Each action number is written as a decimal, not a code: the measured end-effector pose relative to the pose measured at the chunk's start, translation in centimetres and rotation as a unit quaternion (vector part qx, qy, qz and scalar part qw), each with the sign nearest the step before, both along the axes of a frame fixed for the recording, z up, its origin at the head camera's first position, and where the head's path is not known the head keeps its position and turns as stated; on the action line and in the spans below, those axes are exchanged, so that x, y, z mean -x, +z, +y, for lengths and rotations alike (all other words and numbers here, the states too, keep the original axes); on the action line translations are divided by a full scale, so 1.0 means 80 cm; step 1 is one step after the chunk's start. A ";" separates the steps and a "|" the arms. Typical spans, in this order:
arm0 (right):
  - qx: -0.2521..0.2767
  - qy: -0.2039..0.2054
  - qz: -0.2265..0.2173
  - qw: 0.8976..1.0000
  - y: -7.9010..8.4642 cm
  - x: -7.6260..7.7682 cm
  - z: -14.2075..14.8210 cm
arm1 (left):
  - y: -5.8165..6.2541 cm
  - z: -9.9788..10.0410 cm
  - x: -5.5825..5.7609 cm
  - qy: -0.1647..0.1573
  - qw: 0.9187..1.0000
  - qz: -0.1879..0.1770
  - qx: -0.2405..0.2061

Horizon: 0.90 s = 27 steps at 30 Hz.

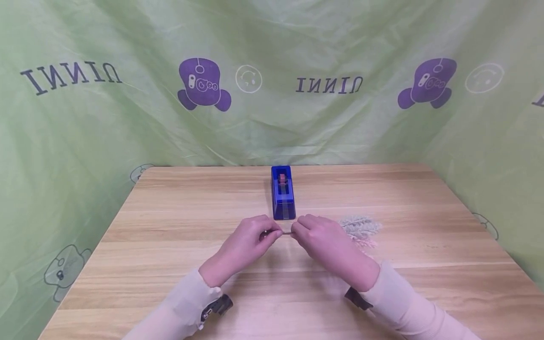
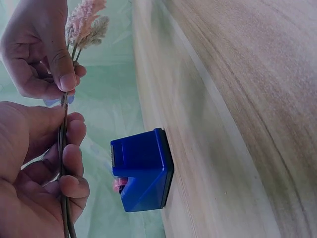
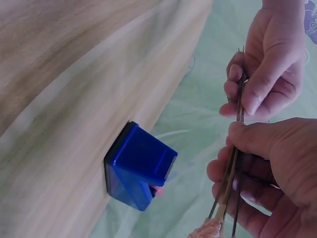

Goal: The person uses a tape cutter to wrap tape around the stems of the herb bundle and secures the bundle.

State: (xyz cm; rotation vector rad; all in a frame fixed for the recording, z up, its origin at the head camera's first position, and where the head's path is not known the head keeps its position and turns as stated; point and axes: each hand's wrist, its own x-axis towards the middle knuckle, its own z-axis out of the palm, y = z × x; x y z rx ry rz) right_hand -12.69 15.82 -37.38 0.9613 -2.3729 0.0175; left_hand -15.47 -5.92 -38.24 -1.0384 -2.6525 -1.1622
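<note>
L hand [image 1: 238, 245]: fingers curled round stems [image 2: 62, 134], thumb pressed on. R hand [image 1: 325, 242]: likewise, pinching same stems nr flower heads [image 1: 360, 227], pink & grey, fluffy, just right of it. Stems run betw. both hands, approx. ctr, held off wood-grain table [image 1: 170, 198]. Tape dispenser [image 1: 284, 208], 1 pc, blue, pinkish core, stands just far of hands. Backdrop [image 1: 272, 127], green cloth w/ purple prints, far side.

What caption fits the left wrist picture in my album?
The left hand and right hand hold the thin stems of fluffy flowers; a blue tape dispenser stands on the table.
</note>
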 end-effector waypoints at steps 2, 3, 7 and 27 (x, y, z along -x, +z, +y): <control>0.001 0.000 0.011 1.000 -0.003 0.000 0.000 | 0.000 0.000 0.001 -0.005 1.000 -0.007 0.010; 0.001 0.000 0.016 1.000 -0.004 0.000 0.001 | -0.001 -0.001 0.001 -0.010 1.000 -0.013 0.015; -0.002 -0.001 0.031 1.000 -0.009 0.000 0.001 | -0.004 -0.001 0.002 -0.024 0.998 -0.038 0.032; 0.042 -0.012 -0.089 0.995 -0.002 0.001 0.004 | -0.004 0.003 0.004 0.000 1.000 -0.002 0.023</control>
